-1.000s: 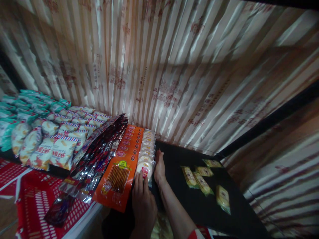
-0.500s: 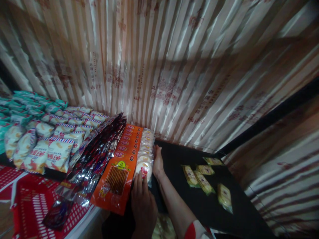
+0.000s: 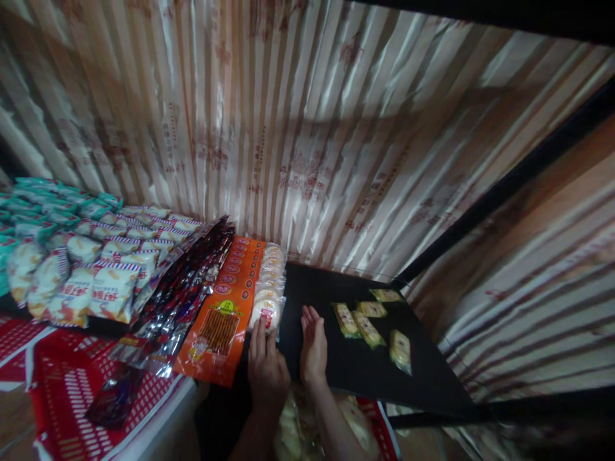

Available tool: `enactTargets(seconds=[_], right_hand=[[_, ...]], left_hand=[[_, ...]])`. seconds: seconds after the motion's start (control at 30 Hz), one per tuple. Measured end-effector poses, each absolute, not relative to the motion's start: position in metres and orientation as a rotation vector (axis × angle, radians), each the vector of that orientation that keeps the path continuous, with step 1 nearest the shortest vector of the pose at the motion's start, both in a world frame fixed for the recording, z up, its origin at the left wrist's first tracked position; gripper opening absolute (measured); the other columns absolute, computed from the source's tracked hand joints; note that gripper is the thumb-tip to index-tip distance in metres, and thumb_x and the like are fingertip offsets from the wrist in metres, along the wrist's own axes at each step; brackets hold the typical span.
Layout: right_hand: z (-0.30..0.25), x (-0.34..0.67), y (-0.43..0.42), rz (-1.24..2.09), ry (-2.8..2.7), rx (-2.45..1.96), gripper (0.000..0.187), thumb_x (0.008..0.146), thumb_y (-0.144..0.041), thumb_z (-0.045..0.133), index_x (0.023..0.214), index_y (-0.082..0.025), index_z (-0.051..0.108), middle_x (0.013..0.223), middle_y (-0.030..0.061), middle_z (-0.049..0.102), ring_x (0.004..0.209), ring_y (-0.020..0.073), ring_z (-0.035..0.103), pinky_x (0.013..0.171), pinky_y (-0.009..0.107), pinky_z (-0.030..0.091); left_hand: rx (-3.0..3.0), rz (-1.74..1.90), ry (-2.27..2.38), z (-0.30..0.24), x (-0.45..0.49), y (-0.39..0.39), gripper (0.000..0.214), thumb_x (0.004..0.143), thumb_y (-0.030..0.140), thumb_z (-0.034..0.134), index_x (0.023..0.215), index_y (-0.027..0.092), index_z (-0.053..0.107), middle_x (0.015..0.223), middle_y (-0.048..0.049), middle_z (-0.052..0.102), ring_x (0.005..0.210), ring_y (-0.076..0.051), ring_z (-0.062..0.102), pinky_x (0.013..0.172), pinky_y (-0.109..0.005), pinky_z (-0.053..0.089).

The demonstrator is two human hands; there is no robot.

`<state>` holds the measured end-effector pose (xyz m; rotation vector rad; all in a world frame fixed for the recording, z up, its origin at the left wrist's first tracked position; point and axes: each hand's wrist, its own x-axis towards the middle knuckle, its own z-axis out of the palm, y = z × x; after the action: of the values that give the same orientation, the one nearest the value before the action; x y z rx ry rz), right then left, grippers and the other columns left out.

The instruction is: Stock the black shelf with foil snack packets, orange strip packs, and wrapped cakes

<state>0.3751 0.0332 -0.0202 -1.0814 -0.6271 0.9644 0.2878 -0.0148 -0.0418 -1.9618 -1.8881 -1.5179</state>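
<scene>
The fingertips of my left hand [image 3: 266,365] rest on the front of a row of round white crackers [image 3: 266,312] in clear wrappers; its fingers are stretched out and hold nothing. Just to the right, my right hand [image 3: 314,347] hovers over the black shelf [image 3: 298,288], palm turned toward the row, fingers extended and apart from the crackers. Against the row's left side lies an orange snack packet [image 3: 221,320] with brown sticks pictured on it. Several small yellow-wrapped packs [image 3: 369,330] are scattered on the shelf right of my hands.
Dark shiny packets [image 3: 182,307] fan out left of the orange one. Beyond them are white snack bags [image 3: 113,288] and green bags [image 3: 52,205]. A red basket [image 3: 62,378] stands below the shelf edge, and pleated cloth [image 3: 230,128] hangs behind. A black post [image 3: 490,186] slants at right.
My right hand has drawn back from the side of the cracker row, toward me and slightly right. My left hand stays at the front of the row. The view has shifted a little.
</scene>
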Motion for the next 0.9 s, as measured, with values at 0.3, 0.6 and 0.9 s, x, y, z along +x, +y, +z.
enactTargets(seconds=[0.3,0.6,0.9], right_hand=[[-0.032,0.427,-0.115,0.742,-0.743,-1.461,0.041,0.078,-0.053,0.05,0.099,-0.02,0.06,0.099,0.0076,0.068,0.094,0.0205,0.061,0.084,0.034,0.046],[-0.091,0.463,-0.165,0.725,-0.837,-1.761,0.039,0.071,-0.049,0.053,0.091,-0.019,0.065,0.093,0.0093,0.07,0.087,0.0251,0.064,0.079,0.038,0.049],[-0.122,0.487,-0.147,0.312,-1.202,-2.038,0.046,0.074,-0.029,0.039,0.11,-0.009,0.059,0.123,0.0175,0.054,0.12,0.0279,0.044,0.1,0.043,0.033]], left_hand=[[-2.494,-1.449,-1.536,-0.038,0.294,-0.059,0.031,0.08,0.01,0.033,0.088,0.017,0.061,0.092,-0.0072,0.064,0.089,-0.017,0.057,0.076,-0.031,0.05],[-2.879,-0.982,-1.577,-0.068,0.313,-0.125,0.029,0.075,0.008,0.041,0.095,0.016,0.06,0.102,-0.0084,0.063,0.095,-0.02,0.057,0.084,-0.035,0.049],[-2.952,-0.84,-1.54,-0.084,0.32,-0.135,0.041,0.071,0.01,0.04,0.107,0.013,0.058,0.115,-0.0133,0.059,0.113,-0.024,0.051,0.095,-0.044,0.044]])
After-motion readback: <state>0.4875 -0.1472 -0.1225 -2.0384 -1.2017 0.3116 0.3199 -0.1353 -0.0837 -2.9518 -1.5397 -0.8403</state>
